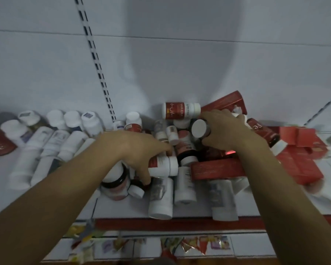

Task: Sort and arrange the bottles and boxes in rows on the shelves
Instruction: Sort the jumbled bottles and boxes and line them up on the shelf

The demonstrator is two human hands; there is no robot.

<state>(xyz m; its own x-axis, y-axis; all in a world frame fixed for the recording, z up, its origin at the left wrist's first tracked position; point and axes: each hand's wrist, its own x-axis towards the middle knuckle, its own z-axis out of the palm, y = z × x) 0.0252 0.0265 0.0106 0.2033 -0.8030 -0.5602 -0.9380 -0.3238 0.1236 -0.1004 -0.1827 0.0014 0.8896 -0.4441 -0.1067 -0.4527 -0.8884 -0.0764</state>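
White shelving is seen: a back panel (46,64) with a slotted upright (96,60) stands behind a shelf (122,205). A jumbled pile of bottles (183,150) is heaped at mid-shelf, mixed with red boxes (298,161) spilling to the right. A red-labelled bottle (161,165) with a white cap, lying on its side at the near left of the pile, is gripped by the left hand (134,150), thumb curled under. A dark jar (200,129) is held by the right hand (227,129) over the pile's far side, its pale round end turned toward the camera. White bottles (46,150) are laid side by side at the left, with upright ones (73,119) behind them, further back. Blurred coloured packets (199,243) are seen on the level below.
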